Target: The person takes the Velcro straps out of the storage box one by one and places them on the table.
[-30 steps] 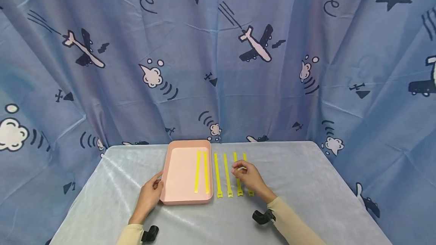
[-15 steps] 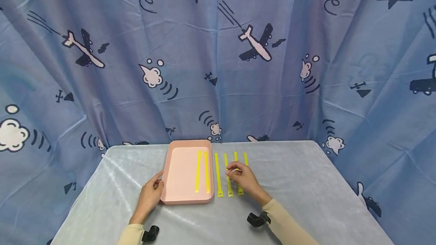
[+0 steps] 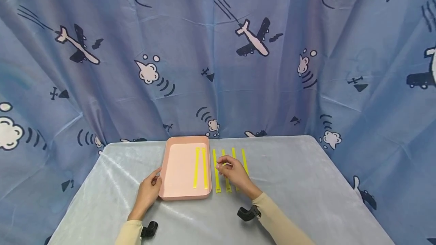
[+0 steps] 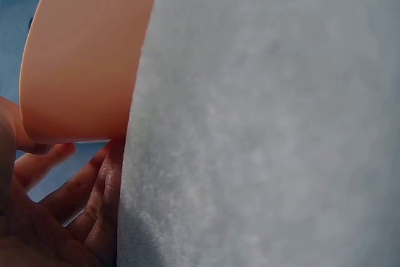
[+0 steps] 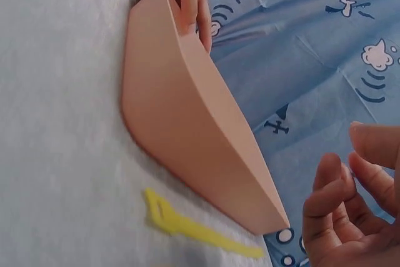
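My left hand (image 3: 146,192) rests against the left side of a pink tray (image 3: 178,197), its fingers touching the outer wall. In the left wrist view its spread fingers (image 4: 87,198) sit beside the tray's lower corner. My right hand (image 3: 235,171) hovers over a row of yellow slotted straps, fingertips near the leftmost strap (image 3: 217,177). Its fingers (image 5: 344,201) are loosely bent in the right wrist view, with nothing visible between them. The second strap (image 3: 228,184) and the two further right are partly hidden by this hand. Two more straps (image 3: 196,169) lie inside the tray.
A light grey cloth covers the table (image 3: 293,169). Behind it hangs a blue printed curtain (image 3: 190,67). Black camera mounts (image 3: 248,213) are worn at both wrists.
My right hand has moved left across the row, from the right-hand straps toward the leftmost one. The left hand stays at the tray. The head view has tilted slightly.
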Action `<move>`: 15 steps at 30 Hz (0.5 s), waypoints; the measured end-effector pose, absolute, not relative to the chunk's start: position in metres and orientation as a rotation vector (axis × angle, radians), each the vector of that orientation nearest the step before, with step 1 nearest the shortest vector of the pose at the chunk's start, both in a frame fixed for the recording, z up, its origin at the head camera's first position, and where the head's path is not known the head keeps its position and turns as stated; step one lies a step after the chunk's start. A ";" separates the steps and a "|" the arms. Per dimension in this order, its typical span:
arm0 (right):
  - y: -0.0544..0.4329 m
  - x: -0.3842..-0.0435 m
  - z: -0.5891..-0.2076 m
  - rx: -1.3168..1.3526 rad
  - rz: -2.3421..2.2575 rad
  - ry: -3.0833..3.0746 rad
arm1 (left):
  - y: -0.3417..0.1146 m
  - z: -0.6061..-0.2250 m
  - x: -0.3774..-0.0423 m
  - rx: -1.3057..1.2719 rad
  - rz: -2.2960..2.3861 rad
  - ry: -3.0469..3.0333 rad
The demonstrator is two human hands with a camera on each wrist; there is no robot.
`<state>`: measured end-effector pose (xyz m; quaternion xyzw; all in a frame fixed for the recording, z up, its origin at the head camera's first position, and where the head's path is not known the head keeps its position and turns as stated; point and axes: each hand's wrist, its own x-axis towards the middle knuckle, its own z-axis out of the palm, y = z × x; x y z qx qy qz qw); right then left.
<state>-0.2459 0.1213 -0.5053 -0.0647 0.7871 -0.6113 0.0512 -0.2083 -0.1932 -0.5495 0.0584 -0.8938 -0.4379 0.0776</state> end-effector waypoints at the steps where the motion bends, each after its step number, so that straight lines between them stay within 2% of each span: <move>1: 0.119 -0.247 -0.503 -0.210 -1.863 2.393 | -0.193 -0.549 -0.209 0.172 -1.315 -2.671; 15: 0.094 -0.244 -0.490 -0.270 -1.904 2.307 | -0.193 -0.550 -0.208 0.177 -1.322 -2.677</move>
